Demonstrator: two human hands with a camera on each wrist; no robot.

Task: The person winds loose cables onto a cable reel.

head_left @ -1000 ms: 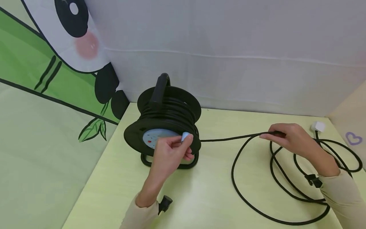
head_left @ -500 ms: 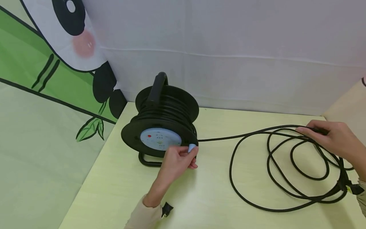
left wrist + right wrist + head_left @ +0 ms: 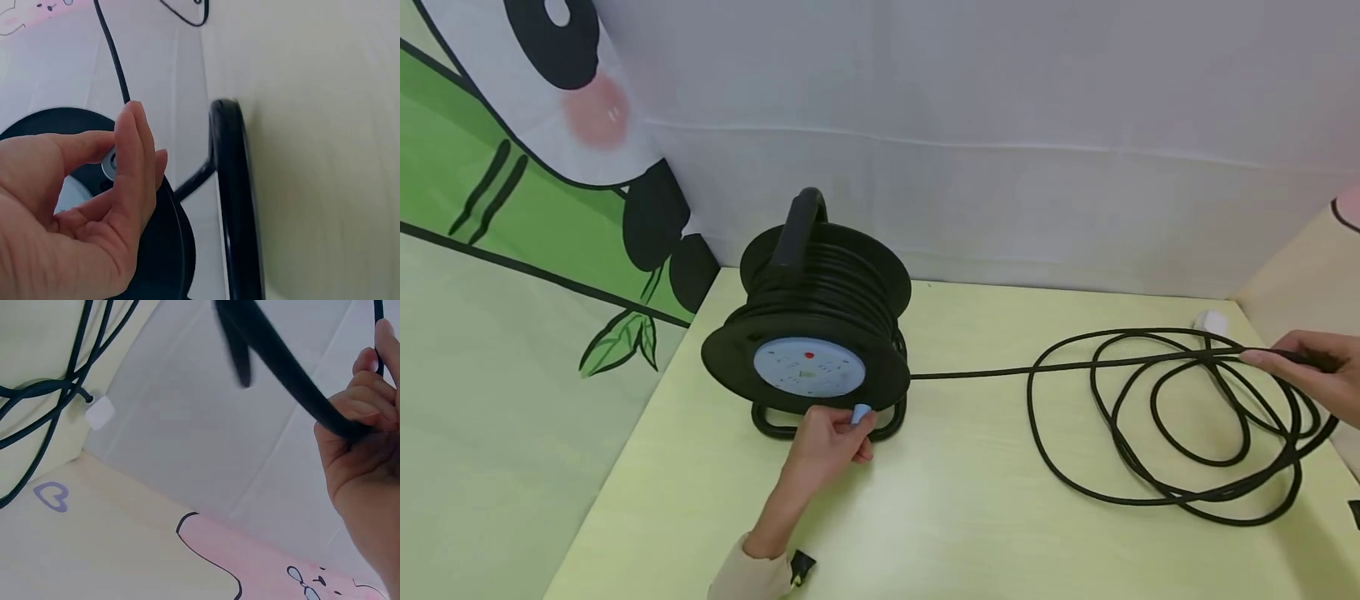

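Reel (image 3: 820, 317): black drum wound full of black cord, standing on a tube stand at about 9 o'clock on the table (image 3: 940, 517), near the back wall; a black carry handle arches over its top.
Reel face: pale blue disc (image 3: 808, 367) with a red dot and small marks too fine to read; no brand or writing can be made out.
Knob (image 3: 861, 413): pale blue, at about 5 o'clock on the reel's front rim.
Left hand (image 3: 829, 440): thumb and curled fingers pinch the knob; the left wrist view shows the fingertips (image 3: 134, 134) closed against the rim.
Cord (image 3: 1180, 417): runs taut from the reel's 3 o'clock side to the right, then lies in loose loops at 3 o'clock on the table.
Right hand (image 3: 1311, 371): fingers curl round the cord, which passes through the fist (image 3: 359, 434).
Plug (image 3: 1210, 321): white, beyond the loops near the far right corner.
Backdrop: panda and bamboo print at left; a purple heart (image 3: 53, 495) on the side panel.
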